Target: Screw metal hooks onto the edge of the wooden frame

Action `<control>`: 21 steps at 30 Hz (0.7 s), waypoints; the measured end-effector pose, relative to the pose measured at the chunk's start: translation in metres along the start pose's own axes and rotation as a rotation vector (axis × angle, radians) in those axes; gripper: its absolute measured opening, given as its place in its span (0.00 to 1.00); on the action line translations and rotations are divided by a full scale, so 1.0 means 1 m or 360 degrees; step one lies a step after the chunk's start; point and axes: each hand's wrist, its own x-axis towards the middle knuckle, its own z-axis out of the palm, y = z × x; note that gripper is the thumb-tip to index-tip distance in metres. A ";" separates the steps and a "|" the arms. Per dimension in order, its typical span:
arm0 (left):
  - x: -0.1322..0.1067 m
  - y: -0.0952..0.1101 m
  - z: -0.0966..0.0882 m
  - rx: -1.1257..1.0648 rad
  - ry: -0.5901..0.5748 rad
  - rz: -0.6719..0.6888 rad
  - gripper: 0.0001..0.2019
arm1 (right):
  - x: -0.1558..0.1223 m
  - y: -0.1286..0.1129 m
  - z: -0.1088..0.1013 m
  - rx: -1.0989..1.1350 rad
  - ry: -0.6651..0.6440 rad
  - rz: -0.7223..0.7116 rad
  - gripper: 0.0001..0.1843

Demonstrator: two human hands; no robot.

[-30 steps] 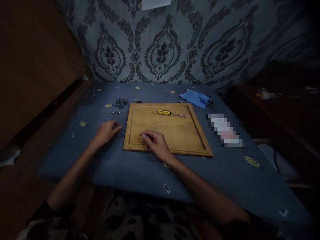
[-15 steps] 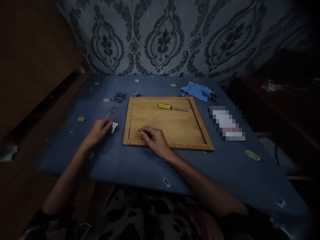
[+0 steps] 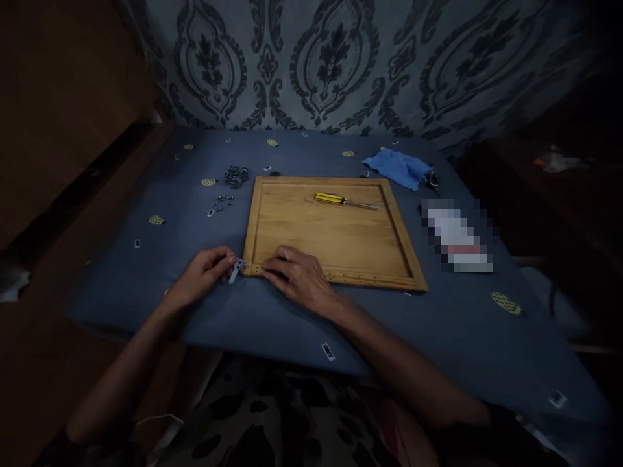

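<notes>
My left hand [image 3: 207, 275] pinches a small T-shaped metal bracket [image 3: 237, 268] with holes in it, close to the near-left corner of a framed wooden panel [image 3: 335, 233]. My right hand [image 3: 299, 275] is closed, its fingertips together at the panel's near edge, just right of that corner. Whether anything small sits between those fingertips is hidden. Small dark holes run along the near strip of the frame. On the panel lies a screwdriver [image 3: 335, 199] with a yellow and black handle, its shaft pointing right.
Left of the panel are a pile of dark metal pieces [image 3: 237, 176] and several loose screws [image 3: 224, 200]. A blue cloth [image 3: 399, 168] lies at the back right, with a blurred-out item [image 3: 457, 237] nearer. The patterned blue cover [image 3: 272, 324] ends close to my lap.
My left hand has brought the bracket right and nearer to me, to the panel's corner. My right hand has lowered its fingertips to the near edge. The view has shifted slightly.
</notes>
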 end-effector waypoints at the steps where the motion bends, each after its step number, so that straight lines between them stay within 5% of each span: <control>1: -0.001 0.001 0.002 -0.0007 0.0004 -0.0009 0.21 | 0.000 0.000 0.000 -0.0016 -0.0002 -0.0010 0.12; 21: -0.006 0.011 0.022 0.0424 0.0115 -0.0080 0.14 | 0.000 -0.016 -0.003 -0.0197 -0.0123 -0.0238 0.16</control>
